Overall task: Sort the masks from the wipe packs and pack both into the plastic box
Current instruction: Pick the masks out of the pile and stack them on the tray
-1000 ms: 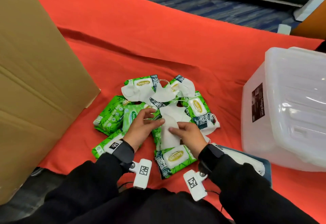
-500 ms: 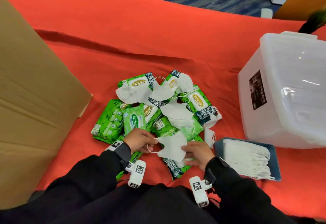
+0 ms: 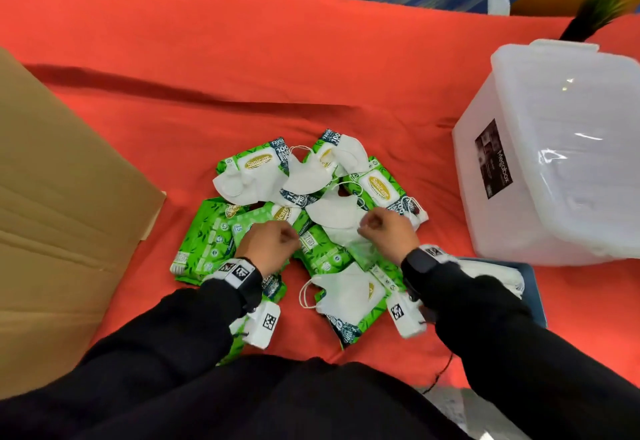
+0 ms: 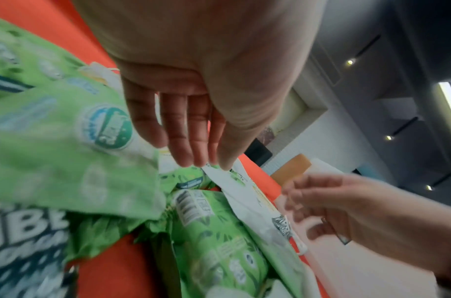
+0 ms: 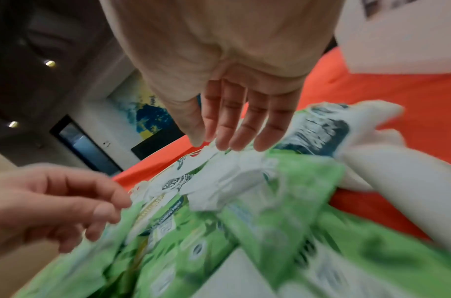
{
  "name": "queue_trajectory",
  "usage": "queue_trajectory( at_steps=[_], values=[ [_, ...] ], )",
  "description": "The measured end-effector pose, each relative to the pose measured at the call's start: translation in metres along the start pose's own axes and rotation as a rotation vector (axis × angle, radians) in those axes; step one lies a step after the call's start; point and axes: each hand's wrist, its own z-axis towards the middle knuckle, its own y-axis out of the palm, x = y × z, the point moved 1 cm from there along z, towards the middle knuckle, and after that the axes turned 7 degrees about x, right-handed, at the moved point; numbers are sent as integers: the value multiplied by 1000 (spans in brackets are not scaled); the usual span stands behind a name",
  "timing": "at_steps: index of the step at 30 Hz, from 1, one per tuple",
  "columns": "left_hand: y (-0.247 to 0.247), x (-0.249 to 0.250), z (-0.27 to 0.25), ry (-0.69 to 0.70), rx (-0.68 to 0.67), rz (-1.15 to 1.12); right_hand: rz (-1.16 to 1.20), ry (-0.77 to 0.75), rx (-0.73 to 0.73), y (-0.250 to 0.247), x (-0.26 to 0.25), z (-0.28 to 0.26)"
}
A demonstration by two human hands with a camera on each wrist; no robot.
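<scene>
Green wipe packs (image 3: 322, 252) and white masks (image 3: 337, 214) lie heaped left of the plastic box (image 3: 554, 162) (lid on); both hands hover above them. Left wrist view: left hand (image 4: 193, 84), fingers straight, holds nothing. Right wrist view: right hand (image 5: 232, 76) likewise.

The person wears a black long-sleeved top, the left sleeve (image 3: 166, 329) and right sleeve (image 3: 491, 315) reaching down to the wrists. Each wrist carries a black strap like a watchband: the left wrist strap (image 3: 247, 275) bears a small square black-and-white coded marker, and the right wrist strap (image 3: 420, 261) has another at its edge. Below each strap hangs a white boxy camera unit, left (image 3: 265, 325) and right (image 3: 405, 315), each printed with a similar coded marker. A thin dark cable (image 3: 440, 375) trails beneath the right arm.
</scene>
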Motion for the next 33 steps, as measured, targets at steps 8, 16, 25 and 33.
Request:
queue_trajectory(
  at_steps=[8,16,25,33],
  values=[
    [8,0,41,16,137,-43,-509,-269,-139,56,-37,49],
    [-35,-56,67,-182,365,-127,-276,-96,-115,26,-48,66],
    [-74,-89,112,-448,230,-124,587,221,-46,-18,-46,58],
    [-91,-62,100,-392,409,-584,1079,442,-50,-27,-42,26]
  ],
)
